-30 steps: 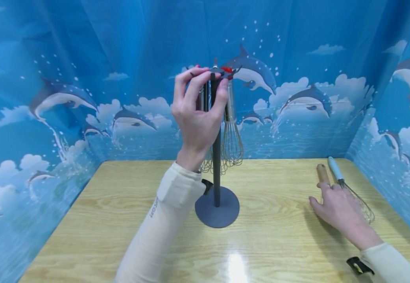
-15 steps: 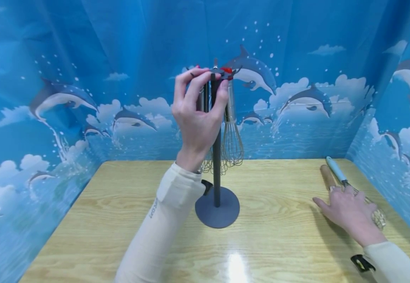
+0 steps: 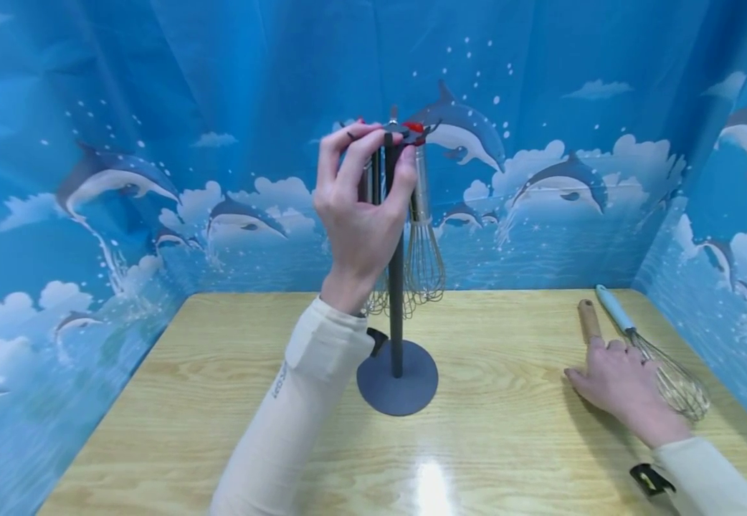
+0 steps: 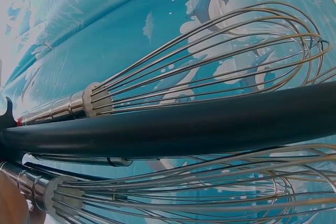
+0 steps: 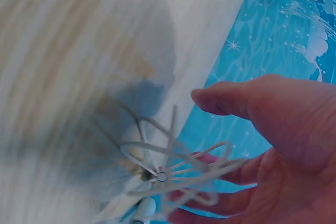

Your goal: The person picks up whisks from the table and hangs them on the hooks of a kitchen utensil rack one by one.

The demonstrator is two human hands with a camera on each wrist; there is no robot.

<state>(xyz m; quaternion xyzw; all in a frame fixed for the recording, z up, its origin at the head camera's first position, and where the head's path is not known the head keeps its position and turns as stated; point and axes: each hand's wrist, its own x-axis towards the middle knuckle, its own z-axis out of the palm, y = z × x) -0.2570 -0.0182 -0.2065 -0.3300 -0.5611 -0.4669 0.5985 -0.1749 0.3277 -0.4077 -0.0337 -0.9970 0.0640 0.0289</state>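
Observation:
At the top of a dark round-based stand [image 3: 396, 301], my left hand [image 3: 360, 197] holds on with curled fingers and the thumb on the right side. Steel whisks hang from its hooks; one whisk [image 3: 424, 261] shows right of the pole, others are partly behind the hand. Close up in the left wrist view, a whisk [image 4: 210, 61] hangs beside the pole [image 4: 173, 132]. My right hand [image 3: 625, 387] lies over a whisk with a wooden handle [image 3: 588, 321], covering its wires. In the right wrist view the thumb stays apart from blurred whisk wires [image 5: 163, 177].
A whisk with a light blue handle [image 3: 615, 309] lies on the wooden table [image 3: 502, 430], right of the wooden-handled one. A blue dolphin-print curtain [image 3: 270, 72] surrounds the back and sides.
My right hand shifted right across the wires, then came back a little left over the wooden-handled whisk. The blue-handled whisk's wires now lie farther right. My left hand stays put.

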